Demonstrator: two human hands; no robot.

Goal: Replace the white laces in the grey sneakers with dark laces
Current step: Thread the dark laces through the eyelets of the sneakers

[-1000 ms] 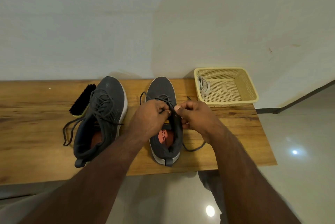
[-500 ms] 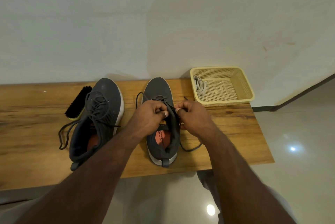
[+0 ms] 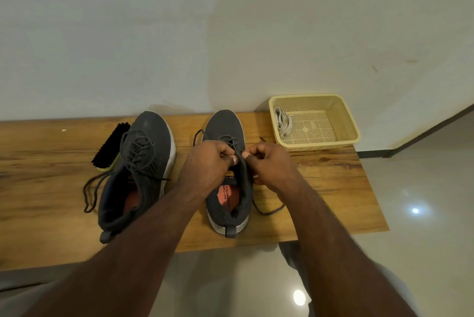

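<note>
Both hands, left (image 3: pixel 210 162) and right (image 3: pixel 269 162), are pinching the dark lace (image 3: pixel 239 153) over the right sneaker (image 3: pixel 225 126), apparently to thread its upper eyelets.

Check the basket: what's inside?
The basket holds a bundle of white laces against its left wall; the rest of its perforated floor is bare. Anything under the bundle is hidden, and the near wall hides the floor's front strip.

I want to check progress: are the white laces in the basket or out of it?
In. The white laces lie bundled inside the yellow basket, at its left end.
</note>
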